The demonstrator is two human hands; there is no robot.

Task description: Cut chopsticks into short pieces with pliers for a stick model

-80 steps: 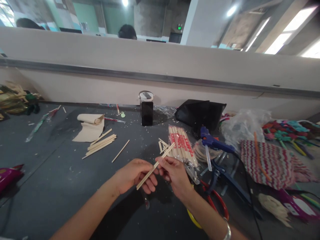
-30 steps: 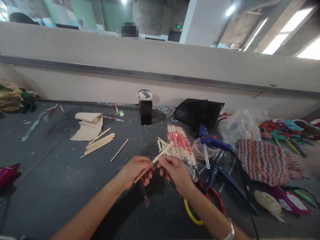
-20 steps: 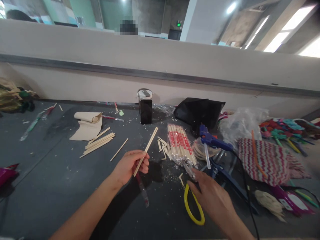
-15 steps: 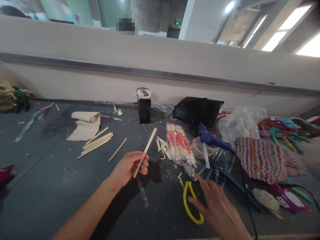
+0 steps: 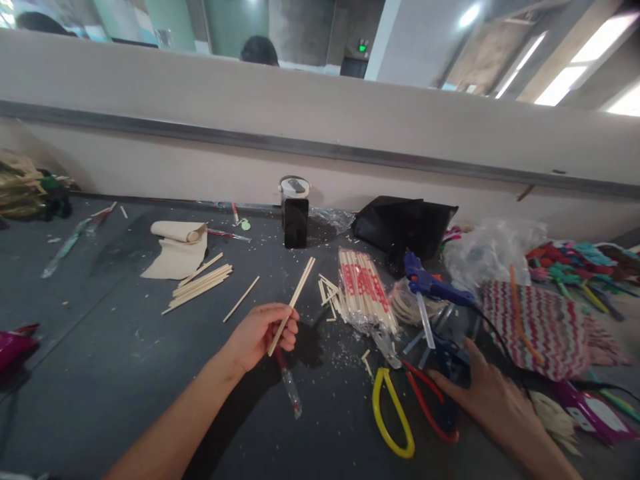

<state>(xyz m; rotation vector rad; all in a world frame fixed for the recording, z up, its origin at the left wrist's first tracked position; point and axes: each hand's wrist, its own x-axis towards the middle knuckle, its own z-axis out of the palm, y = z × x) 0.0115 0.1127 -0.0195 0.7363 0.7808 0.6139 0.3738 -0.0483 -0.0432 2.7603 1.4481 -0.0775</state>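
Note:
Between the thumb and fingers of my left hand (image 5: 265,332) is a pair of thin wooden sticks (image 5: 299,288), tilted up to the right. My right hand (image 5: 493,400) is spread low over a dark blue tool (image 5: 453,360), thumb and forefinger apart; whether it touches the tool is unclear. Just left of it lie scissors with one yellow handle (image 5: 393,417) and one red handle (image 5: 431,405). A plastic pack of chopsticks (image 5: 365,287) lies beyond the scissors, beside short cut pieces (image 5: 329,297).
A blue glue gun (image 5: 433,283) with a cord lies right of the pack. Behind are a phone (image 5: 296,224) and a black bag (image 5: 403,227). Loose sticks (image 5: 200,287) and rolled cloth (image 5: 177,250) lie left, a patterned cloth (image 5: 535,327) right.
My right hand has moved right, off the scissors to the dark blue tool, uncovering the red handle. My left hand still holds the sticks. The view has shifted slightly.

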